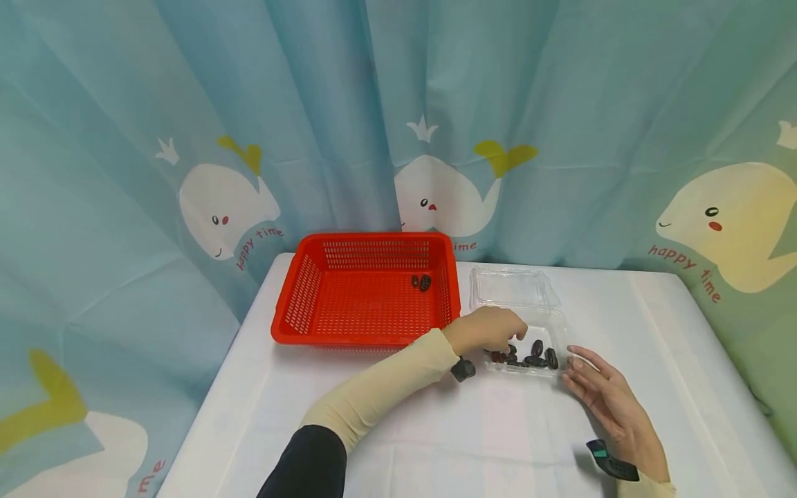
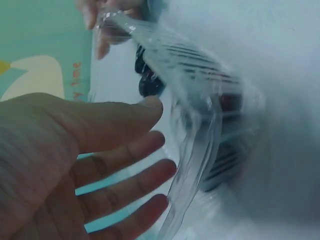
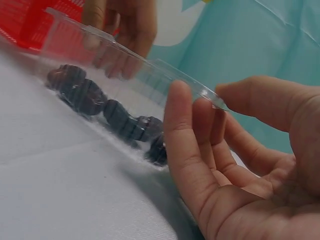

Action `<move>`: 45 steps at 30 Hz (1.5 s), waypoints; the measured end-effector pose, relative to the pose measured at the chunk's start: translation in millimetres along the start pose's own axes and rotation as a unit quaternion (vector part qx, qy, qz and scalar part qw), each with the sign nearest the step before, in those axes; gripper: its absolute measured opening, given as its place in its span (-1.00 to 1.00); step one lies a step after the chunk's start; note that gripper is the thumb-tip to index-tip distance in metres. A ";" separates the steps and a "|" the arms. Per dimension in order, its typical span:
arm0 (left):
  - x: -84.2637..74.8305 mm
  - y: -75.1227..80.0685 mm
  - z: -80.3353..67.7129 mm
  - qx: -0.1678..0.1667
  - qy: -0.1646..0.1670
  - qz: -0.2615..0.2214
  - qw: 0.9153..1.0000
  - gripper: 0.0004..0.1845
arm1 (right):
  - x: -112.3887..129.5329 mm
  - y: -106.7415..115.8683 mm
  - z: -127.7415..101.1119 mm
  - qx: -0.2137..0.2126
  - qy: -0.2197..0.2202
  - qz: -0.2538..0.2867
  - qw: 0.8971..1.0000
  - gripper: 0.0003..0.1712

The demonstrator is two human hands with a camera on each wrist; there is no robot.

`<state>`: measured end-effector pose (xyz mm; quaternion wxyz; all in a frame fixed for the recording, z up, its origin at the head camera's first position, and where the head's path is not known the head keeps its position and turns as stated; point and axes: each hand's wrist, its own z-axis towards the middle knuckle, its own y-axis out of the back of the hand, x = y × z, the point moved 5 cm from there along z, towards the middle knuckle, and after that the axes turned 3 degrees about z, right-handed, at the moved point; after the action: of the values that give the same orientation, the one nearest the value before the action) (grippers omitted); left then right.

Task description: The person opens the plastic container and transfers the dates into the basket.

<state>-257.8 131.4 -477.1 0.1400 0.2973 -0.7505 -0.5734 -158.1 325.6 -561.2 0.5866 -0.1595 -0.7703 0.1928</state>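
A clear plastic box [image 1: 540, 319] with its hinged lid [image 1: 513, 287] laid back holds several dark, wrinkled dates [image 1: 537, 348]. My left hand [image 1: 488, 328] reaches over the box's left side, its fingertips low near the dates. In the left wrist view, that hand's thumb and fingers [image 2: 122, 192] stand apart, with no date between them. At the box's right end, my right hand [image 1: 607, 398] pinches the rim between thumb and fingers, as the right wrist view shows. The dates [image 3: 90, 97] lie along the box's near side there.
Left of the box stands a red plastic basket [image 1: 367, 339] with a few dates [image 1: 425, 282] at its right side. Both rest on a white-covered table [image 1: 448, 443]. A blue curtain [image 1: 336, 104] with whale prints hangs behind the table.
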 end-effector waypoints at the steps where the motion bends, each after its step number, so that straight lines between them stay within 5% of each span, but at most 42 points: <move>1: -0.8 -1.2 0.6 -0.004 0.008 0.009 1.000 -0.68 | 0.1 0.0 0.2 -0.003 -0.001 -0.001 1.000 -0.61; 16: -1.0 -19.6 9.5 -0.029 0.027 0.027 0.999 -0.88 | 3.7 2.2 0.1 -0.031 -0.025 -0.047 0.998 -0.65; 30: 3.1 -23.3 12.0 -0.034 0.031 0.013 0.999 -0.84 | 5.8 4.8 1.7 -0.033 -0.027 -0.095 0.995 -0.68; 45: -0.7 -20.1 8.1 -0.050 -0.003 -0.001 0.999 -0.82 | 4.5 1.4 -0.7 -0.014 -0.009 -0.070 0.997 -0.65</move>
<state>-256.0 134.8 -498.5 0.1516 0.2888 -0.7209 -0.6116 -158.5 329.1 -557.9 0.5896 -0.1110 -0.7874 0.1419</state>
